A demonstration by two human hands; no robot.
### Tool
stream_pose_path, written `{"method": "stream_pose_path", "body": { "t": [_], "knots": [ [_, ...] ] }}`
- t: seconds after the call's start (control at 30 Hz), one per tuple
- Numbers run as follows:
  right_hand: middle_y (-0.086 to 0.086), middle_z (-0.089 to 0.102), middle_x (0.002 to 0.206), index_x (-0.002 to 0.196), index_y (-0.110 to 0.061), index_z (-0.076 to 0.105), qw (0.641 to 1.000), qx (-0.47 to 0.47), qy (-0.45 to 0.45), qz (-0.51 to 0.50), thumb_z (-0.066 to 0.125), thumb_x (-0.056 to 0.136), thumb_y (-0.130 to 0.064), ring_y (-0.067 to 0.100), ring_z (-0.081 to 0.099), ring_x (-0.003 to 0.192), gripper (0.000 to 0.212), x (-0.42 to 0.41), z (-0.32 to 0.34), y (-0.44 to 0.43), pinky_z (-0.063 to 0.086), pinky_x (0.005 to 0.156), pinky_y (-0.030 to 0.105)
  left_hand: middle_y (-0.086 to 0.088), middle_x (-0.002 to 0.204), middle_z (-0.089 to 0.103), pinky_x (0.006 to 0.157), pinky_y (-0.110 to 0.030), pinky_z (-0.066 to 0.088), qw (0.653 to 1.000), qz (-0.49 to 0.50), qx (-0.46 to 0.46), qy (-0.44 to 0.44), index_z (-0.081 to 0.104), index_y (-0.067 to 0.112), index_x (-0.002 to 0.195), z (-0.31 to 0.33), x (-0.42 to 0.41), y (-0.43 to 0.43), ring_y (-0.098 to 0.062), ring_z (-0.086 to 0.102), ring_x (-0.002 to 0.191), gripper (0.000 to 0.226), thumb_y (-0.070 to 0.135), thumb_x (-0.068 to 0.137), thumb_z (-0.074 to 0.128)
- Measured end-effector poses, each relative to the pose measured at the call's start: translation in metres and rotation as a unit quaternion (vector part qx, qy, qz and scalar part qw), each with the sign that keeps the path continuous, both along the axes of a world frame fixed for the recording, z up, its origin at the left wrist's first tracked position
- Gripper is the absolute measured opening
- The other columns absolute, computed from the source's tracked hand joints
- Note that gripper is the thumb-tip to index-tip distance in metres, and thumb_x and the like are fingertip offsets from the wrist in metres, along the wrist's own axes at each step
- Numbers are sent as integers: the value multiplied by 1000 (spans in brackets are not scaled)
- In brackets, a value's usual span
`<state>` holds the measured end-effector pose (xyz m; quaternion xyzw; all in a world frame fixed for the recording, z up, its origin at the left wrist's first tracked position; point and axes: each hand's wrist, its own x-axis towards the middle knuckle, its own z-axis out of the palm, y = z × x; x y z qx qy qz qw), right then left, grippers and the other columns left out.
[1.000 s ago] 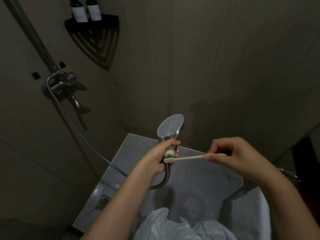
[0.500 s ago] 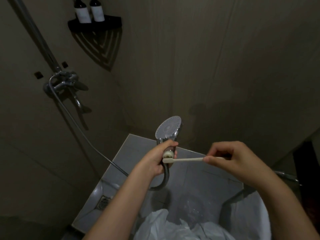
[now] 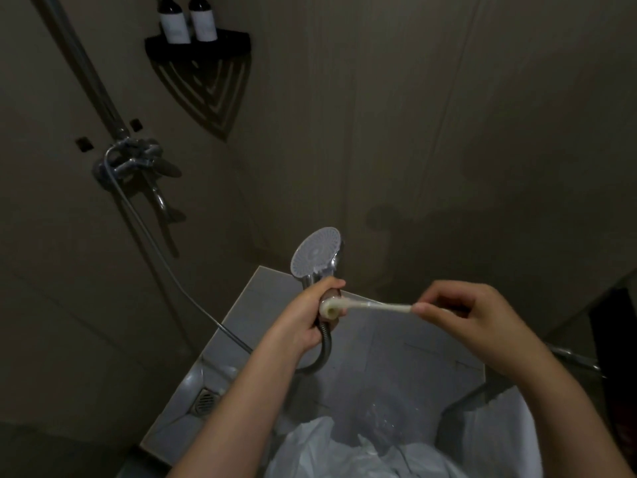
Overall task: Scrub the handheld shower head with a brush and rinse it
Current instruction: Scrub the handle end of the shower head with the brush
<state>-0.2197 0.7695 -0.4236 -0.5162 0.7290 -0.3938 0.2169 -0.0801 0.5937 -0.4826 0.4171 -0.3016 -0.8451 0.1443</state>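
Left hand (image 3: 303, 319) fingers clamped round the shower head (image 3: 315, 255) handle, held upright above the floor. Right hand (image 3: 472, 317) fingers pinch the brush (image 3: 372, 307); bristles touch the handle.

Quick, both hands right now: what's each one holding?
Left hand: closed around the handle of the shower head.
Right hand: pinching the brush by its handle end.

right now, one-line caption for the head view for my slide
Left hand grips the shower head by its handle while the right hand holds a brush against the handle's lower end.
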Motion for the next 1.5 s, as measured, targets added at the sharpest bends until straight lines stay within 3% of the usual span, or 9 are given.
{"method": "stream_pose_path", "body": {
  "t": [0.07,0.23,0.5,0.8,0.93,1.07,1.2,1.3,1.5],
  "knots": [
    [3,59,69,74,-21,66,998,-54,-18,-35,62,87,-21,8,52,60,14,-2,4,1,41,57,21,0,45,52,31,-12,38,1000,-2,-12,7,51,12,71,2,1,0,-8,50,33,16,12,86,58],
    [1,47,61,82,-9,57,993,-67,-70,-73,46,96,-17,12,43,54,19,-5,4,-3,38,54,19,-5,50,53,37,-17,44,996,18,-70,44,51,7,72,4,0,8,-12,51,38,15,3,85,59],
    [-1,45,56,79,-11,46,953,-116,-249,-124,34,101,-15,7,36,44,25,18,-23,-27,31,43,17,-12,60,56,42,-24,48,986,-40,-131,93,42,6,106,13,4,23,-19,55,42,23,9,89,56],
    [3,43,56,89,-5,55,809,-92,-560,-154,43,98,-19,3,29,35,20,54,-49,-44,17,32,11,-14,65,62,47,-26,52,981,-65,-132,128,42,8,106,2,-3,31,-25,63,50,25,2,87,58],
    [4,41,61,104,-1,59,794,-101,-573,-177,43,97,-13,2,33,37,21,51,-56,-48,22,31,11,-17,90,64,51,-30,54,979,-68,-138,136,46,10,106,-5,-6,30,-24,64,61,25,7,87,61],
    [5,56,71,105,-3,64,796,-77,-562,-209,43,98,-12,9,50,54,23,46,-65,-52,45,49,15,-13,87,60,56,-31,55,977,-48,-173,113,47,11,102,-21,-13,29,-20,65,70,18,7,89,59],
    [12,65,96,113,-2,64,791,-58,-572,-210,43,98,-13,15,59,81,27,50,-73,-63,49,67,18,-12,94,64,83,-41,52,977,-30,-195,85,54,14,100,-39,-14,21,-25,64,86,23,18,83,68],
    [11,71,103,110,-6,67,784,-42,-582,-212,47,96,-13,20,65,96,25,57,-79,-80,53,69,21,-11,96,64,89,-40,50,982,-8,-176,71,56,11,105,-47,-12,8,-24,63,91,28,21,82,68],
    [14,74,93,109,1,67,781,-28,-598,-179,49,96,-14,14,72,78,27,73,-86,-141,54,62,17,-12,87,63,79,-33,52,986,50,-141,70,51,-4,116,-58,-7,-45,-19,64,79,39,14,85,64]
  ]
}}
